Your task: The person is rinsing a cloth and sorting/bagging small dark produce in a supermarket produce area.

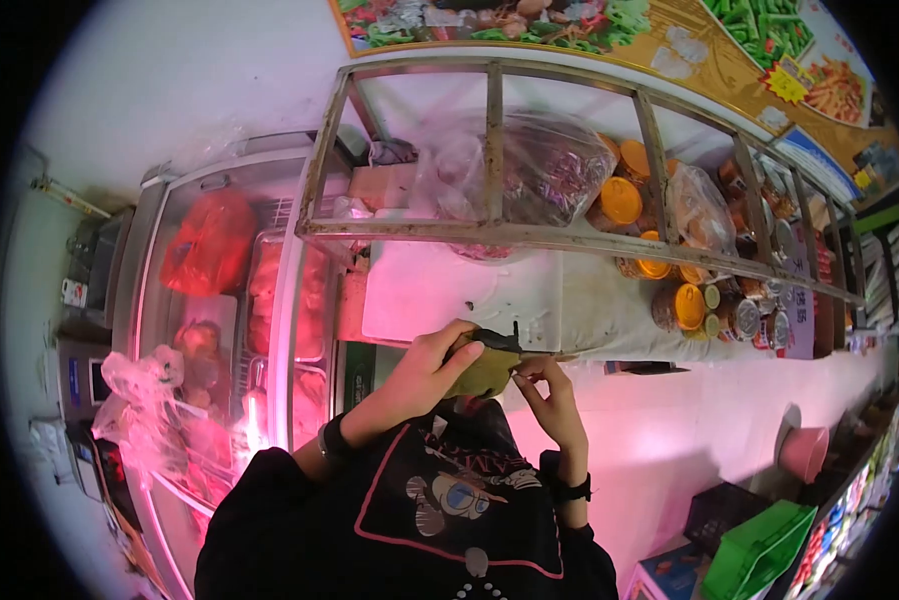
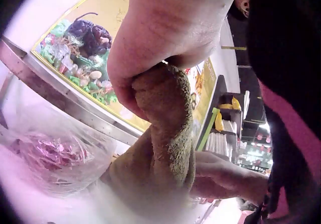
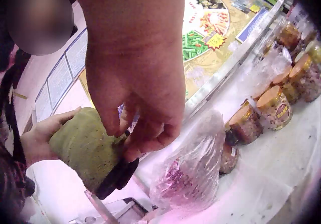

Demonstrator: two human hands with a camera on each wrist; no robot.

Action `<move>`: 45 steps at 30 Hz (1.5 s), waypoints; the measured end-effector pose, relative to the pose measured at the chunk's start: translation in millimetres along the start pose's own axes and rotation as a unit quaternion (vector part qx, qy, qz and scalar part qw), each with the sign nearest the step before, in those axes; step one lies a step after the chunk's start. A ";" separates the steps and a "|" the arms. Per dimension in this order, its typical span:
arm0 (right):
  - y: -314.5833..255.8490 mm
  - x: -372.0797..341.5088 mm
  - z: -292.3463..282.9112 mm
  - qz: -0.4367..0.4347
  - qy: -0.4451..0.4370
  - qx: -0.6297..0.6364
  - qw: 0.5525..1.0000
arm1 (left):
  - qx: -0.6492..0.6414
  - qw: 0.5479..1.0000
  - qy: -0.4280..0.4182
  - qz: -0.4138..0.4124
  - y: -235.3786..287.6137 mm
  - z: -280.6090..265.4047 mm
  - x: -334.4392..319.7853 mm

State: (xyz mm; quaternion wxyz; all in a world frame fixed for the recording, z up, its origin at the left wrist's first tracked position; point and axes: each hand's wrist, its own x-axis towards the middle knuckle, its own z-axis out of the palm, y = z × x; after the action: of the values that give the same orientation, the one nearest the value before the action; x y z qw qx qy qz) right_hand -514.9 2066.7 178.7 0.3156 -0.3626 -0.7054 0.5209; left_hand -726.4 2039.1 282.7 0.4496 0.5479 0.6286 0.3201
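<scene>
An olive-green cloth item (image 1: 487,372) with a black edge is held up in front of my chest; its exact kind does not show. My left hand (image 1: 424,372) grips it from the left, thumb laid over its top. In the left wrist view the cloth (image 2: 163,108) looks thick and folded, with a rough, fuzzy edge. My right hand (image 1: 554,400) is at its right side, fingers bent, pinching at the edge. The right wrist view shows those right-hand fingertips (image 3: 131,142) right at the black trim beside the green cloth (image 3: 85,146).
Ahead is a white work surface (image 1: 419,300) under a metal frame rack (image 1: 409,235). A clear plastic bag (image 1: 554,165) and several orange-lidded jars (image 1: 687,305) stand along it. On the left is a pink-lit display case (image 1: 294,300) with trays of meat. A green crate (image 1: 757,550) sits low at right.
</scene>
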 end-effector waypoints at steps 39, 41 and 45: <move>-46.9 2.2 6.6 -0.080 -0.173 0.353 0.916 | -0.067 0.986 0.114 0.103 -37.9 23.2 -60.2; -35.4 6.7 8.0 -0.099 -0.191 0.370 0.904 | -0.098 0.986 0.115 0.066 -29.7 14.3 -65.6; -75.8 25.2 29.2 -0.016 -0.209 0.341 0.916 | -0.124 0.976 0.137 0.119 -41.8 -12.4 -62.3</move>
State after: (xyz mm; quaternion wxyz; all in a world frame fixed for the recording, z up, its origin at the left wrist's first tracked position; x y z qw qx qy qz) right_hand -566.3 2058.4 245.9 0.2737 -0.1044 -0.5402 0.7889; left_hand -754.9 1971.2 263.5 0.3824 0.5099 0.5696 0.5189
